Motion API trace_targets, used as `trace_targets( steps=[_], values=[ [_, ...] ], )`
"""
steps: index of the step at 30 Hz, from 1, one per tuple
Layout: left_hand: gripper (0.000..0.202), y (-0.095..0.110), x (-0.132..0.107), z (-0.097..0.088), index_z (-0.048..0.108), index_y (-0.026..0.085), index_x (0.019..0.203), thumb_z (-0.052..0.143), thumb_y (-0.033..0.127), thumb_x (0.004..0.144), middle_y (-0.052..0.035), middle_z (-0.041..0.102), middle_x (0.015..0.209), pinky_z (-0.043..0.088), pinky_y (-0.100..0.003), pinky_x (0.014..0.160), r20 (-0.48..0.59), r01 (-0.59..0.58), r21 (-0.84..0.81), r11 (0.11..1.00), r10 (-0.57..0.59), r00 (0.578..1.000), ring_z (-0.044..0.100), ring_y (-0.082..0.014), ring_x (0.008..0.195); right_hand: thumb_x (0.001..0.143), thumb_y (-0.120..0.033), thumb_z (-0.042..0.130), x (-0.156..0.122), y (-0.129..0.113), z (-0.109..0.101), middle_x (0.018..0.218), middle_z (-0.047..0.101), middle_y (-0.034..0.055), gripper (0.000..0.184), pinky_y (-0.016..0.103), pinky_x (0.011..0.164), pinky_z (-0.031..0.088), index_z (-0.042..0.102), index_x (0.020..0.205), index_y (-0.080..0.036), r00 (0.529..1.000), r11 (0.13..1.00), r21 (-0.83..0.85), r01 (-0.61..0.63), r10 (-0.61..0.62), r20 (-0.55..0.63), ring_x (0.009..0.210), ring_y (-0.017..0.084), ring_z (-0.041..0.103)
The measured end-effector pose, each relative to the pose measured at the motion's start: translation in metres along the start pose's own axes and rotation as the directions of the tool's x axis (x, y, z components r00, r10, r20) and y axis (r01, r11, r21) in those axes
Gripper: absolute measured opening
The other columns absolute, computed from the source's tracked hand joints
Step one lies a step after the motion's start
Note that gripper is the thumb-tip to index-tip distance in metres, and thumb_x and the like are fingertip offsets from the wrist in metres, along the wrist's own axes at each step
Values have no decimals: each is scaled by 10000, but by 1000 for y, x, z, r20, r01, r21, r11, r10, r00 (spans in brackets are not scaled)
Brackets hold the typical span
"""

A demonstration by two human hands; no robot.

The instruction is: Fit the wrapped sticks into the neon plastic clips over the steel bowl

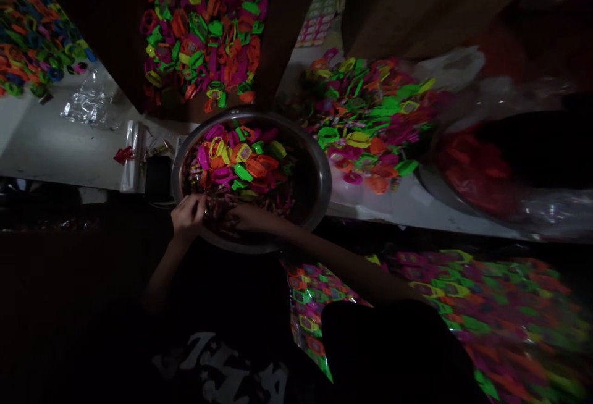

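A wide metal basin (324,185) stands at the table's front edge. Neon toy watches (243,154) in pink, orange, yellow and green are heaped in its far half. Small dark wrapped pieces (217,203) lie in the near half, too dim to name. My left hand (188,215) is at the basin's near left rim, its fingers closed together; anything in them is hidden. Inside the basin, my right hand (245,215) reaches down onto the small pieces, with its fingers lost in shadow.
A box (273,76) of toy watches stands behind the basin. More watches (370,113) are piled on the right of the table (69,151). Clear plastic bags (132,157) and a black object (157,178) lie left. Filled clear packs (500,305) spread at lower right.
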State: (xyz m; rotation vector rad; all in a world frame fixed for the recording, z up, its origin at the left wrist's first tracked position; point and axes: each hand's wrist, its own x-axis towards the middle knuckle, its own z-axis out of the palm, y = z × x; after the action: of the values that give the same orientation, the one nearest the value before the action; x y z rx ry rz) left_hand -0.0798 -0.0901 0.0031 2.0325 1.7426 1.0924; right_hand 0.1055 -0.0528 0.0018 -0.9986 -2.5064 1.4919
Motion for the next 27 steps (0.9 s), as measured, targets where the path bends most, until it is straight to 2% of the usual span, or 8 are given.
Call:
trace_targets(
  steps=[4,8,12,14,17,21,25,27],
  values=[
    [310,0,0,0,636,183,793,408,338,936,-20,644,688,435,-246,612,5,15,8,1000,-15,1000,599,-129,655,802,-73,484,-11,2,0,979,666,95,196,298,857,421,662,878,-107,998,999,46,8,-5,-59,920,186,576],
    [311,1,0,-2,634,187,805,398,338,939,-17,648,702,448,-237,634,30,36,20,999,-36,999,607,-126,672,832,-160,498,-11,7,-3,1007,664,65,216,308,862,451,624,1002,-116,993,944,321,-72,97,-63,903,169,587],
    [244,4,1,-8,621,200,951,451,371,915,-33,678,862,486,-258,748,144,3,10,1000,-4,990,637,-151,817,797,-189,563,-4,8,-3,1036,661,33,227,298,865,468,607,1017,-159,953,739,653,-168,291,-83,911,154,590],
    [430,7,1,-10,542,208,1169,590,454,820,-74,645,1096,477,-324,880,256,-83,-5,997,81,963,603,-209,1022,772,-156,567,-2,6,-2,975,672,17,196,280,827,480,616,962,-172,937,624,756,-197,347,-42,871,147,594],
    [872,12,1,-8,316,190,1389,715,510,684,-146,476,1357,393,-429,1026,356,-204,-64,977,213,910,458,-292,1248,773,-147,538,1,6,3,829,669,2,118,252,751,486,625,848,-171,948,445,873,-200,313,58,747,125,585],
    [828,14,3,0,258,214,1421,682,442,747,-136,454,1388,376,-430,1053,425,-180,-125,976,216,879,436,-276,1280,735,-146,577,5,6,8,747,648,2,53,220,693,484,621,762,-155,964,287,941,-179,244,109,689,104,570],
    [722,16,6,2,272,264,1413,644,351,800,-89,461,1390,399,-379,1044,471,-128,-188,974,204,859,453,-230,1270,694,-135,617,7,2,7,834,663,27,70,244,779,490,625,762,-149,961,302,934,-193,251,118,798,124,598],
    [721,19,6,2,270,279,1411,647,328,799,-77,460,1390,402,-363,1046,479,-129,-205,970,214,851,452,-218,1271,738,-169,583,6,0,6,861,666,41,63,260,800,491,626,778,-148,964,426,886,-183,255,76,832,136,605]
  ],
)
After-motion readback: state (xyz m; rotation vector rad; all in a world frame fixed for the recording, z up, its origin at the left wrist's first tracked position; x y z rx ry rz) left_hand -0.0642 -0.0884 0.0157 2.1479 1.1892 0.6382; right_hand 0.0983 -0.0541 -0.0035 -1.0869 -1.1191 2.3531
